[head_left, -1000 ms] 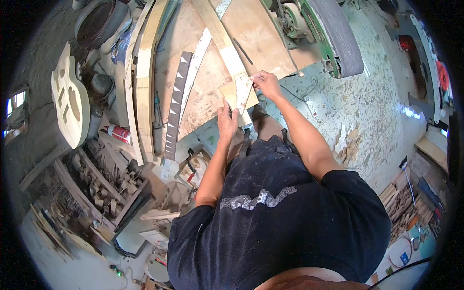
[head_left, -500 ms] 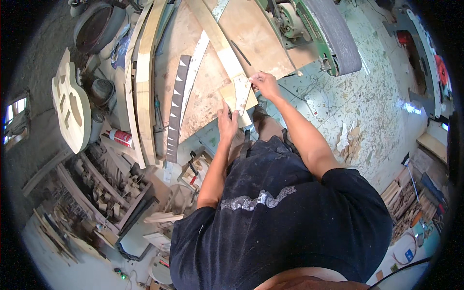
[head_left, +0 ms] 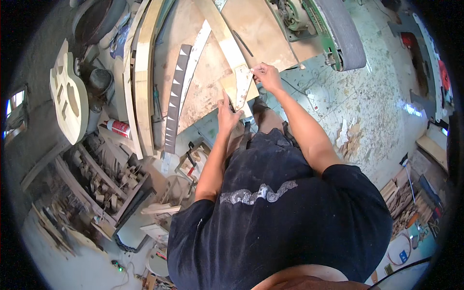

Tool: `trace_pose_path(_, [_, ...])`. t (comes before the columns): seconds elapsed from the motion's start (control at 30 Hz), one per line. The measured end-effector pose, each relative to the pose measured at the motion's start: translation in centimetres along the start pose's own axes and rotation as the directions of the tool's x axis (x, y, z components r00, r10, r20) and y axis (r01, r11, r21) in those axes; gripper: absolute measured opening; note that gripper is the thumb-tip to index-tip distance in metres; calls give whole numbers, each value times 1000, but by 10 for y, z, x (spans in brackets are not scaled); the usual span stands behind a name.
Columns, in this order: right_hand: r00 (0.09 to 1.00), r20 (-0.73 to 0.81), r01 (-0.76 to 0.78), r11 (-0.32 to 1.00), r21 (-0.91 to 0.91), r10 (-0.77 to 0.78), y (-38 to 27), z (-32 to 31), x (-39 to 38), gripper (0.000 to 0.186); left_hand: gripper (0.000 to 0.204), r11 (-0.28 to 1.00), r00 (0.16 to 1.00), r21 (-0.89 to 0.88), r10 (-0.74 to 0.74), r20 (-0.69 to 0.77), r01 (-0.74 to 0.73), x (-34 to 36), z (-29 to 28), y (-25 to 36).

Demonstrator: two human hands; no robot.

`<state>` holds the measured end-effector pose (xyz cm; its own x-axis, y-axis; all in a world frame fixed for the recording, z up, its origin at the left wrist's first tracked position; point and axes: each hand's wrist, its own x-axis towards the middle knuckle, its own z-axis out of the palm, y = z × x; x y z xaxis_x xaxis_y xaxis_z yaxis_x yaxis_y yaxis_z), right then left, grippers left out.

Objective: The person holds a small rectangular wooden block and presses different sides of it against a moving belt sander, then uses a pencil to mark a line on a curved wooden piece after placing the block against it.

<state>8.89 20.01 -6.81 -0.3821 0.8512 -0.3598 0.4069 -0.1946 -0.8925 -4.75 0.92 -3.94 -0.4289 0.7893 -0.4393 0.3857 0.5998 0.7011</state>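
A long pale wooden board (head_left: 227, 46) slants across the brown work table and widens at its near end. On that end lies a white, paddle-shaped template (head_left: 242, 82) with small dark spots. My left hand (head_left: 229, 115) grips the board's near left edge, index finger stretched along it and thumb towards the template. My right hand (head_left: 268, 77) is at the template's right edge, fingertips pinched together; whatever is between them is too small to make out. Left of the board lie a dark strip with white triangular inlays (head_left: 177, 101) and a narrow white curved strip (head_left: 195, 53).
Beyond my right hand stands a green belt sander (head_left: 350, 46). Curved wooden lengths (head_left: 141, 72) line the table's left side, near a guitar-shaped wooden body (head_left: 70, 96) and a red-and-white bottle (head_left: 118, 128). A bin of offcuts (head_left: 104, 186) sits lower left. A thin dark stick (head_left: 242, 42) lies right of the board.
My left thumb has moved slightly right and away from the index finger. My right hand stays at the template's edge with a small shift. The whole view has tilted a little.
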Motion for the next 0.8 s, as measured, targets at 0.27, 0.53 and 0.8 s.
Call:
trace_pose_path(0.27, [1000, -8, -7, 1000, 8, 7, -11, 1, -5, 23, 110, 990, 992, -62, 121, -32, -123, 0, 2, -11])
trace_pose_path(0.53, [1000, 5, 13, 1000, -3, -13, -9, 1, -5, 22, 95, 991, 990, -11, 135, -39, -136, 5, 4, -14])
trace_pose_path(0.8, [995, -11, 95, 991, -92, -96, -7, 4, -5, 23, 95, 997, 996, -31, 76, -35, -77, 4, 6, -11])
